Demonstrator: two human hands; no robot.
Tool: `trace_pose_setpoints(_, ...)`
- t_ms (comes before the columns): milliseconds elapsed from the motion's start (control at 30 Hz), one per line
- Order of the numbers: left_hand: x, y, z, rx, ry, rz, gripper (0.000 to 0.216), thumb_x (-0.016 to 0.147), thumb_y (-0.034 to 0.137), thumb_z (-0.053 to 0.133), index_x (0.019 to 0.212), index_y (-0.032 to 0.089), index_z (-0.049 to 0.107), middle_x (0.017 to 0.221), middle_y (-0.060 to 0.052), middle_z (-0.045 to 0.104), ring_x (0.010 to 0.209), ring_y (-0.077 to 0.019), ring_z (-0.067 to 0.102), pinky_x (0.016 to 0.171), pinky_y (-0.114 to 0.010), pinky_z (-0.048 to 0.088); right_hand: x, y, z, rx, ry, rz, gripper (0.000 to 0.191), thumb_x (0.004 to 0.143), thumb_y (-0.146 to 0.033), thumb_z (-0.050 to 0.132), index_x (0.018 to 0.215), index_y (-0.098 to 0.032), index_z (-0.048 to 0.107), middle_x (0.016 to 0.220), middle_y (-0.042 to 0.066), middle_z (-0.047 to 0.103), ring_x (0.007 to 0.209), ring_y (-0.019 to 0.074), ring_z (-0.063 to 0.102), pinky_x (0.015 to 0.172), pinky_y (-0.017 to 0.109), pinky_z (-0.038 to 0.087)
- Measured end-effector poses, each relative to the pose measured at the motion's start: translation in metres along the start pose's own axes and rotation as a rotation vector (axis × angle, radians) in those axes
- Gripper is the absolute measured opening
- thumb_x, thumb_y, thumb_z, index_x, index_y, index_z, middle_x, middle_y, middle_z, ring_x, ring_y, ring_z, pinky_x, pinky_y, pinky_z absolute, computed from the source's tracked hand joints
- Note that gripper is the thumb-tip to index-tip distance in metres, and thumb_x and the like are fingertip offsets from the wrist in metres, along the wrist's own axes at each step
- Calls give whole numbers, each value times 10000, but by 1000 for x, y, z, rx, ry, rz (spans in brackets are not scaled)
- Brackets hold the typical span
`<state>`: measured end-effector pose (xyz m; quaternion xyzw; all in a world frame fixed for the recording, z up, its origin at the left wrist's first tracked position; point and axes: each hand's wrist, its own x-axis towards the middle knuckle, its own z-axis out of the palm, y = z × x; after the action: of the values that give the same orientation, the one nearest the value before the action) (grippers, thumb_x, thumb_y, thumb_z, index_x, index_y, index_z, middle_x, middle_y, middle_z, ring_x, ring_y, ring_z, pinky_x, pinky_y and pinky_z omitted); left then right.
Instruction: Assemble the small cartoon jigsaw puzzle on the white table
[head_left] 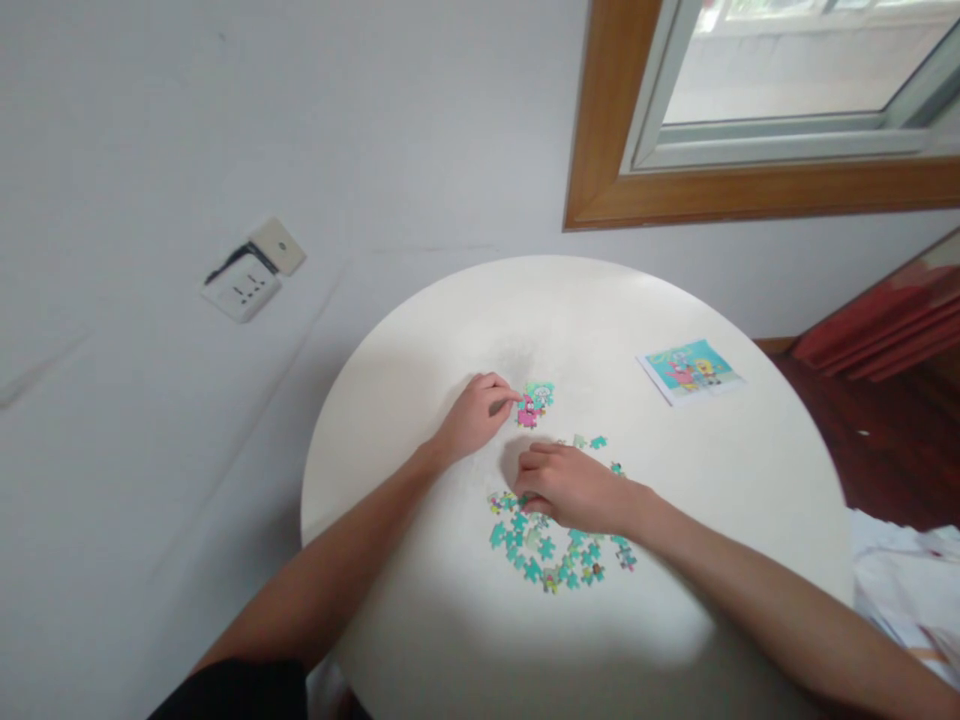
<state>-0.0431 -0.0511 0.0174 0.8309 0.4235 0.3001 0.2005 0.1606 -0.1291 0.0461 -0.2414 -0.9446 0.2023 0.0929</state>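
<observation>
My left hand (475, 413) rests on the round white table (450, 620), its forefinger touching a small joined cluster of pink and teal puzzle pieces (532, 404). My right hand (574, 488) lies palm down over the far edge of a pile of several loose teal puzzle pieces (551, 555), fingers curled toward the pile's left end. Whether it pinches a piece is hidden by the fingers. Two more loose pieces (590, 441) lie just beyond it.
A printed cartoon reference picture (691, 370) lies at the table's far right. The table stands against a white wall with a socket plate (243, 287). A wood-framed window (750, 110) is above, dark floor (862, 440) at right, white fabric (907, 580) near the right edge.
</observation>
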Motion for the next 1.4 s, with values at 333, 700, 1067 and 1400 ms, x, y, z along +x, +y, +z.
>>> trace_pose_setpoints(333,0,0,1,-10,-14,6,256,890,106,567,975,243,766,925,-26,657,932,-182,590,894,-345,470,2,-13,1,-132,-60,15,91,867,-90,620,940,-136,649,1100,130,632,1058,236,568,907,357,475)
trace_pose_setpoints(700,-1,-1,2,-9,-16,-16,267,885,100,558,980,237,767,942,-38,654,928,-186,594,868,-336,489,2,-20,11,-228,-20,42,226,884,-18,490,1049,-93,624,1078,189,628,1019,278,583,904,426,466)
trace_pose_setpoints(1067,0,-1,-1,21,-88,79,257,875,104,576,972,259,757,971,-27,680,965,-194,592,931,-378,454,4,27,-4,467,409,342,142,860,-118,525,845,-174,655,785,9,652,716,124,571,679,245,444)
trace_pose_setpoints(1400,-2,-2,1,1,-187,127,438,818,8,559,999,342,775,1023,-5,661,1020,-184,579,973,-386,429,14,65,15,520,652,661,145,752,-194,584,699,-156,713,640,11,672,587,131,578,560,220,424)
